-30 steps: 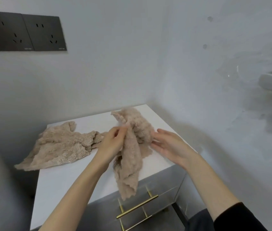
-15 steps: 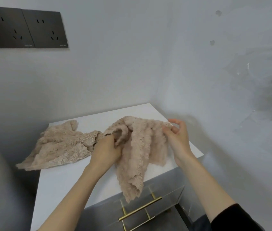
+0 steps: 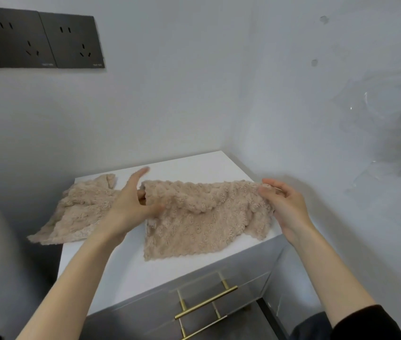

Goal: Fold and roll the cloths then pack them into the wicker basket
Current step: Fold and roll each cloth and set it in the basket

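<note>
- Stretched cloth (image 3: 206,217): beige, fluffy, spanned between the two hands. Top edge was lifted and taut, lower part draped onto the white cabinet top (image 3: 194,165) under the hands.
- Likely reason for the hold: pulling the top corners apart squares the cloth up, so it can go down flat for the first fold. Top edge had flopped forward mid-span, so not flat yet.
- Left hand (image 3: 130,204): gripped the cloth's left upper corner, thumb on the front, fingers behind. Index finger stuck out straight, clear of the fabric.
- Right hand (image 3: 282,204): pinched the right upper corner between thumb and curled fingertips, at the cabinet's right edge.
- Second cloth (image 3: 79,212): same fabric, lay crumpled and unfolded left of the left hand, partly hidden behind it, one corner hanging off the cabinet's left edge.
- Wicker basket: not in view, so the packing spot is unknown.
- Brass drawer handle (image 3: 206,303): on the cabinet front, below the hands and between them.
- Dark wall sockets (image 3: 39,40): high up, left of the left hand.
</note>
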The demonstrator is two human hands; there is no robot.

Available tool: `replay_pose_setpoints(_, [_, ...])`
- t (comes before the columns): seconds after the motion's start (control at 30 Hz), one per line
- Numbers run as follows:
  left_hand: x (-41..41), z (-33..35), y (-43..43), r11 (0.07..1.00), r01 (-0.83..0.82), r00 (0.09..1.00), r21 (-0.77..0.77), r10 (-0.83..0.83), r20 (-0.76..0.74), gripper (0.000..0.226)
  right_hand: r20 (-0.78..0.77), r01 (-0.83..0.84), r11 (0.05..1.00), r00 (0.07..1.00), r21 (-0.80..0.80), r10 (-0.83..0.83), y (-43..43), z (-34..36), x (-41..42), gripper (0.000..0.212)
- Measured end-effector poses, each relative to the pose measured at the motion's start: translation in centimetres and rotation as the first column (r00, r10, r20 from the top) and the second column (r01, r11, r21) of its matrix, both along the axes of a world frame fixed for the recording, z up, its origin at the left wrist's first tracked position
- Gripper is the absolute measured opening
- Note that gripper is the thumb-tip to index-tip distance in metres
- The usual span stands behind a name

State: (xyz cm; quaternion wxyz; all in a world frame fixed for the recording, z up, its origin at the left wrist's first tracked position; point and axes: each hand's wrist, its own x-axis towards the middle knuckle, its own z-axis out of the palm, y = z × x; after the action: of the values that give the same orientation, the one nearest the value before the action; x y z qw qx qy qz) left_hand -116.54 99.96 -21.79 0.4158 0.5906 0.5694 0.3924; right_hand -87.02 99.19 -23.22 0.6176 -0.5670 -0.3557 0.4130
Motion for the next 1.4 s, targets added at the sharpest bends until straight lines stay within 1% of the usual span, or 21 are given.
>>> replay_pose_setpoints(0.07, [-0.2,0.0,-0.2,0.984,-0.017,0.990,0.175,0.042,-0.138,0.054,0.012,-0.032,0.998,0.999,0.060,0.031,-0.4,0.2,0.4,0.031])
replay_pose_setpoints(0.13, [-0.5,0.2,-0.2,0.953,-0.066,0.978,0.296,0.121,-0.171,0.035,0.087,-0.036,0.992,0.996,0.122,0.026,-0.8,0.4,1.0,0.033])
replay_pose_setpoints(0.17, [-0.8,0.4,-0.3,0.933,-0.086,0.974,0.351,0.153,-0.169,0.029,0.163,-0.025,0.989,0.987,0.149,0.000,-0.9,0.5,1.2,0.033])
replay_pose_setpoints(0.2, [-1.0,0.5,-0.5,0.911,-0.096,0.969,0.401,0.177,-0.171,0.026,0.262,-0.011,0.985,0.965,0.173,-0.035,-1.0,0.6,1.3,0.032])
replay_pose_setpoints(0.27, [-1.1,0.8,-0.7,0.873,-0.098,0.959,0.478,0.211,-0.190,0.029,0.438,0.000,0.974,0.893,0.227,-0.102,-1.2,0.6,1.3,0.028])
replay_pose_setpoints(0.37, [-1.0,0.8,-1.0,0.836,-0.120,0.947,0.535,0.258,-0.191,0.034,0.537,0.002,0.956,0.827,0.294,-0.167,-1.5,0.3,1.1,0.018])
replay_pose_setpoints(0.43, [-1.1,0.8,-0.8,0.843,-0.165,0.960,0.512,0.256,-0.112,0.026,0.545,0.014,0.945,0.814,0.328,-0.201,-1.5,0.5,1.1,0.014])
replay_pose_setpoints(0.5, [-1.3,1.1,-0.5,0.885,-0.195,0.979,0.423,0.205,0.022,0.018,0.455,0.013,0.939,0.873,0.344,-0.179,-1.5,1.0,1.2,0.013])
replay_pose_setpoints(0.57, [-1.2,1.2,-0.6,0.921,-0.183,0.980,0.344,0.142,0.141,0.036,0.301,-0.018,0.943,0.950,0.333,-0.088,-1.4,1.6,1.2,0.008])
replay_pose_setpoints(0.63, [-0.6,1.5,-0.6,0.942,-0.161,0.972,0.294,0.100,0.213,0.037,0.217,-0.011,0.947,0.974,0.321,-0.062,-1.3,1.6,1.0,0.010])
replay_pose_setpoints(0.77, [0.5,0.9,-0.1,0.956,-0.182,0.971,0.232,0.138,0.193,0.033,0.295,0.081,0.953,0.940,0.293,-0.171,-0.3,0.9,0.8,0.015])
replay_pose_setpoints(0.87, [1.1,0.3,0.9,0.966,-0.173,0.982,0.194,0.153,0.111,0.033,0.408,0.132,0.962,0.885,0.239,-0.223,0.8,0.0,1.0,0.015])
replay_pose_setpoints(0.93, [1.2,-0.6,1.8,0.966,-0.162,0.983,0.200,0.177,-0.059,0.035,0.484,0.155,0.967,0.842,0.203,-0.237,1.6,-0.6,1.3,0.012])
replay_pose_setpoints(1.0, [1.5,-1.6,2.6,0.952,-0.154,0.931,0.266,0.230,-0.285,0.030,0.529,0.166,0.971,0.816,0.173,-0.234,2.2,-1.1,1.5,0.009])
replay_pose_setpoints(1.07, [1.9,-2.3,2.8,0.952,-0.124,0.915,0.282,0.219,-0.340,0.016,0.540,0.169,0.976,0.813,0.138,-0.217,2.7,-1.5,1.7,0.015])
replay_pose_setpoints(1.13, [2.2,-2.8,2.6,0.952,-0.073,0.907,0.296,0.187,-0.377,0.034,0.534,0.144,0.987,0.830,0.071,-0.160,2.9,-1.7,1.8,0.027])
replay_pose_setpoints(1.2, [2.2,-2.8,2.5,0.917,-0.066,0.856,0.393,0.254,-0.450,0.040,0.548,0.107,0.994,0.831,0.007,-0.093,2.7,-1.7,2.0,0.037])
replay_pose_setpoints(1.27, [2.2,-2.5,2.0,0.890,-0.086,0.812,0.448,0.323,-0.487,0.026,0.646,0.085,0.995,0.762,-0.042,-0.038,2.5,-1.8,2.3,0.041])
replay_pose_setpoints(1.3, [2.2,-2.5,1.8,0.900,-0.090,0.796,0.426,0.322,-0.512,0.020,0.712,0.085,0.994,0.703,-0.074,-0.007,2.4,-1.9,2.4,0.042])
replay_pose_setpoints(1.33, [2.2,-2.5,1.5,0.920,-0.091,0.771,0.382,0.308,-0.558,0.023,0.766,0.092,0.990,0.642,-0.110,0.026,2.3,-2.0,2.5,0.042])
replay_pose_setpoints(1.4, [2.2,-2.6,1.0,0.959,-0.076,0.679,0.274,0.251,-0.690,0.041,0.822,0.117,0.976,0.563,-0.184,0.088,2.0,-2.2,2.6,0.038])
